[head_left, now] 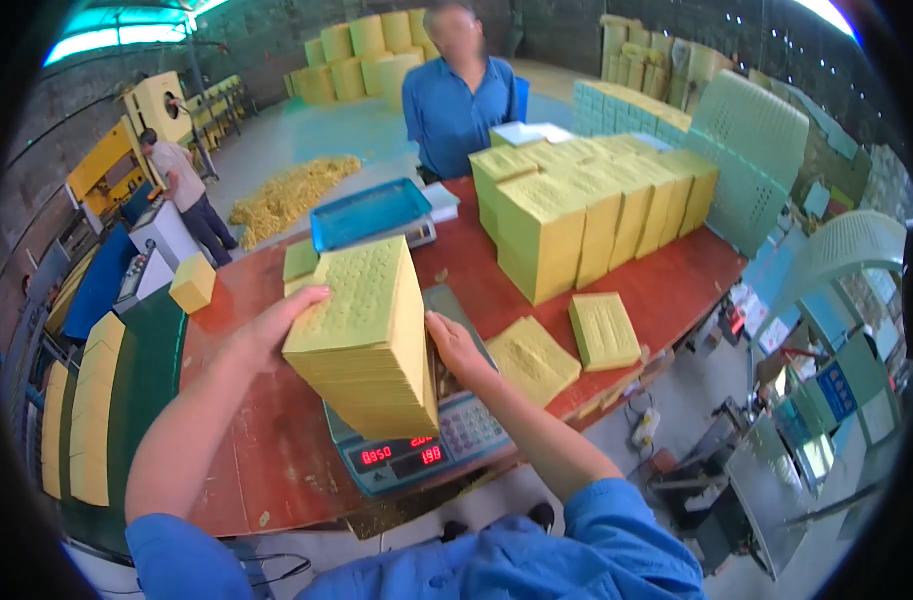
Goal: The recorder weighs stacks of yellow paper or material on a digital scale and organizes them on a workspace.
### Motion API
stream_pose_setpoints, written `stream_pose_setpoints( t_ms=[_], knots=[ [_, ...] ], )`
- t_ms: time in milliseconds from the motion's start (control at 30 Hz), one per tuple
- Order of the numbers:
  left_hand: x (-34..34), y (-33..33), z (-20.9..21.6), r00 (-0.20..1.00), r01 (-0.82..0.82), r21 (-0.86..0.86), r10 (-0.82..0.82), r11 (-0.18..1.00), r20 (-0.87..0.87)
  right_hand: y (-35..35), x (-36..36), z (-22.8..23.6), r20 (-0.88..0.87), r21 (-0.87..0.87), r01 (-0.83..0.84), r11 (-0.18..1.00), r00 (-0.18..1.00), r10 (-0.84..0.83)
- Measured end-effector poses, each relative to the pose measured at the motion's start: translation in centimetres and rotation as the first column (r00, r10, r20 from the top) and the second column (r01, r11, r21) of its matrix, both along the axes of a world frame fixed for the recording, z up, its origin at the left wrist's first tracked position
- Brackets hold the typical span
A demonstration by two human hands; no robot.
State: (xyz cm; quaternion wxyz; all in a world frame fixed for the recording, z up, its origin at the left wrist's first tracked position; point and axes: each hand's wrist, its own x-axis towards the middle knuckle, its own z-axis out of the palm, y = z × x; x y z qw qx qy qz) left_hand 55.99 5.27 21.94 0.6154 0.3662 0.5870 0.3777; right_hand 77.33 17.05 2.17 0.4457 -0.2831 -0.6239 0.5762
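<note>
Between my two hands is a tall stack of yellow paper (pixel 366 320), its top sheet dotted with punched marks. It is over a digital scale (pixel 476 425) with a lit red display; whether it rests on the platform or is held just above, I cannot tell. My left hand (pixel 282 325) grips the stack's left side, fingers along the top edge. Against the right side presses my right hand (pixel 459 348), its fingertips partly hidden. Right of the scale lie a thin yellow paper pile (pixel 532 362) and a thicker small stack (pixel 604 332).
Rows of yellow paper stacks (pixel 576 215) fill the right of the red table (pixel 246 440). Beyond the scale stands another with a blue tray (pixel 368 215). A person in blue (pixel 463 110) faces the table. A green conveyor (pixel 148 390) runs at left; a perforated chair (pixel 751 150) stands right.
</note>
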Motion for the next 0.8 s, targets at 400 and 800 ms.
stream_pose_setpoints(
  t_ms=[400,800],
  knots=[
    [-0.4,0.6,-0.7,0.992,0.032,-0.008,-0.030,0.999,0.119,-13.8,9.6,-2.3,-0.144,-0.649,-0.238,0.723,0.971,0.190],
    [6.3,-1.4,-1.2,0.982,0.049,-0.044,-0.040,0.998,0.186,-11.3,13.4,-1.7,-0.469,-0.629,-0.473,0.616,0.864,0.184]
  ],
)
